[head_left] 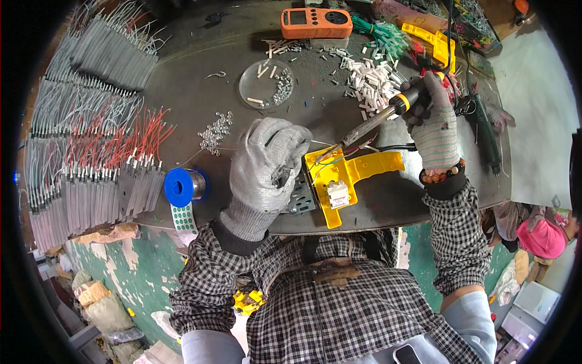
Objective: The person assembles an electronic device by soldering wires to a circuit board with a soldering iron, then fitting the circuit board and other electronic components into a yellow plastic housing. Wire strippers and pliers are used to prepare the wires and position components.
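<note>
My right hand (pixel 435 124), in a striped grey glove, is closed round the handle of a soldering iron (pixel 371 124). The iron slants down to the left, its tip over the upper edge of a yellow plastic housing (pixel 330 209). My left hand (pixel 270 161), in a grey glove, is pinched on thin solder wire (pixel 321 143), whose end points toward the iron's tip. In the housing sit a white switch (pixel 337 195) and thin leads near the tip; its curved handle part points right. A perforated dark metal plate (pixel 301 197) lies against the housing's left side, partly hidden by my left hand.
Left of my left hand are a blue solder spool (pixel 185 187), small metal nuts (pixel 216 132) and stacked grey strips with wires (pixel 91 188). Farther back are a round clear dish (pixel 265 85), white tubes (pixel 374 85) and an orange meter (pixel 316 24). A dark corded tool (pixel 486 136) lies right.
</note>
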`<move>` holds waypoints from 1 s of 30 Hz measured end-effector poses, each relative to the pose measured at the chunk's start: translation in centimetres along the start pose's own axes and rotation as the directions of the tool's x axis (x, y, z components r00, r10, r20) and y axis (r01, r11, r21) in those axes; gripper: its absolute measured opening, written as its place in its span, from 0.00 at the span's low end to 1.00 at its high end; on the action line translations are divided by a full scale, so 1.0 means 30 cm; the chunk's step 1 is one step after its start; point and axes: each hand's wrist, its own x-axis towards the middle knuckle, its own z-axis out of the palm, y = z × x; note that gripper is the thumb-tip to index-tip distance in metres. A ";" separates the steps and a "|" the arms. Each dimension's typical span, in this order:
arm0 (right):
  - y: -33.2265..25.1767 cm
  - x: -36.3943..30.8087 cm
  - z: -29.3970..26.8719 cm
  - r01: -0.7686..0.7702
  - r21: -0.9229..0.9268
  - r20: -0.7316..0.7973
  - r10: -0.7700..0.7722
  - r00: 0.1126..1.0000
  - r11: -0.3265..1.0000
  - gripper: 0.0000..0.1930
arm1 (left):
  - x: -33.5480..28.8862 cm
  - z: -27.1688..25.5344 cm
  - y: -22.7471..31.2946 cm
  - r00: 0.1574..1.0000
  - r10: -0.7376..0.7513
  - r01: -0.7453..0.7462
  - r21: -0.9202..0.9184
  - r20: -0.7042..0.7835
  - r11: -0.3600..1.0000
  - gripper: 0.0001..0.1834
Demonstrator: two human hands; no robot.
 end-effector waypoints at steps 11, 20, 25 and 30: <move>0.007 0.015 0.006 -0.015 0.020 0.037 0.015 0.999 1.000 0.07 | -0.002 -0.014 -0.013 1.000 0.007 -0.007 0.018 -0.008 1.000 0.11; -0.053 0.001 -0.023 0.065 0.025 0.031 -0.066 0.997 0.998 0.08 | 0.166 -0.603 -0.296 0.725 -0.205 0.291 0.023 -0.658 0.956 0.08; -0.138 0.006 -0.113 0.176 -0.038 -0.080 -0.178 0.981 0.984 0.08 | 0.236 -0.433 -0.060 0.820 0.110 -0.057 0.112 -0.562 0.992 0.11; -0.143 0.013 -0.126 0.216 -0.051 -0.082 -0.220 0.972 0.975 0.10 | 0.204 -0.031 0.091 0.955 0.287 -0.288 0.016 0.070 0.957 0.10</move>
